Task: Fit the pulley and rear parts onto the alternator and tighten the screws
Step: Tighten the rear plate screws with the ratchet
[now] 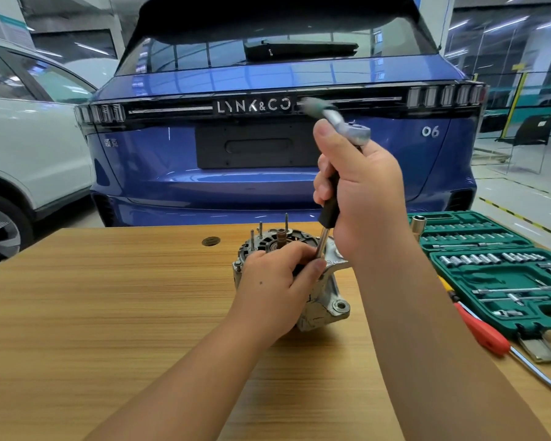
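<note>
Midway through tightening: the right hand (360, 192) grips a ratchet (347, 128) above the alternator (325, 300), which the left hand (277, 281) clasps; studs remain bare.

The ratchet handle (315, 105) blurs at its far end; the left hand (275, 284) hides the extension bar's tip; the screwdriver (503, 345) runs off right.

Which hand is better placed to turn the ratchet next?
Right. The right hand already grips the extension under the ratchet, standing upright on the alternator. The left hand holds the alternator and steadies the tool's tip.
</note>
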Tool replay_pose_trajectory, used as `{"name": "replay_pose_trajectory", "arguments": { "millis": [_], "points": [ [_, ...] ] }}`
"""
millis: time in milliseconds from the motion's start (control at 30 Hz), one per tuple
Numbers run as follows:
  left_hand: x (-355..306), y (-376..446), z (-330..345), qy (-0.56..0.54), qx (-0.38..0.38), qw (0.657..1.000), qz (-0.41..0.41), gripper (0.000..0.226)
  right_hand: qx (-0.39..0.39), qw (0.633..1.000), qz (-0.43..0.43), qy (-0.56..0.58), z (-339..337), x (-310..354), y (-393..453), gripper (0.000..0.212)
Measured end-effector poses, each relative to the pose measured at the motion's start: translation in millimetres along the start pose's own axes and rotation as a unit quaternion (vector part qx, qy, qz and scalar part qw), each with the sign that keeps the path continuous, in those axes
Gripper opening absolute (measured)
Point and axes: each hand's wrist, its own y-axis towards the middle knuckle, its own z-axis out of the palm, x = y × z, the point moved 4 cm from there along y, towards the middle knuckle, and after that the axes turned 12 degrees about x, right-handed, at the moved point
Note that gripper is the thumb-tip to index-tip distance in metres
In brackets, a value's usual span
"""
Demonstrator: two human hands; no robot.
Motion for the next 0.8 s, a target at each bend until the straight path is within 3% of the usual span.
{"name": "replay_pose_trajectory", "arguments": {
  "millis": [67, 133, 300, 400, 600, 800],
  "points": [
    [1, 0, 0, 0.000, -0.004, 1.000, -0.001, 0.016, 0.065, 0.994, 0.038, 0.075, 1, -2, 1, 0.012],
    [1, 0, 0, -0.002, -0.005, 1.000, -0.004, 0.016, 0.110, 0.982, 0.052, 0.148, 2, -3, 1, 0.018],
    [0, 0, 0, 0.001, -0.003, 1.000, -0.007, 0.015, 0.101, 0.991, -0.080, 0.036, 8, 0, -1, 0.037],
    [0, -1, 0, 0.008, -0.004, 1.000, -0.008, 0.015, 0.107, 0.990, -0.090, 0.016, 11, -2, -2, 0.038],
    [0, -1, 1, 0.002, -0.008, 1.000, -0.004, 0.017, 0.188, 0.969, -0.023, 0.156, 8, -2, -4, 0.043],
    [-3, -1, -1, 0.011, -0.017, 1.000, -0.003, 0.021, 0.175, 0.968, 0.034, 0.179, 10, -4, 0, 0.047]
  ]
}}
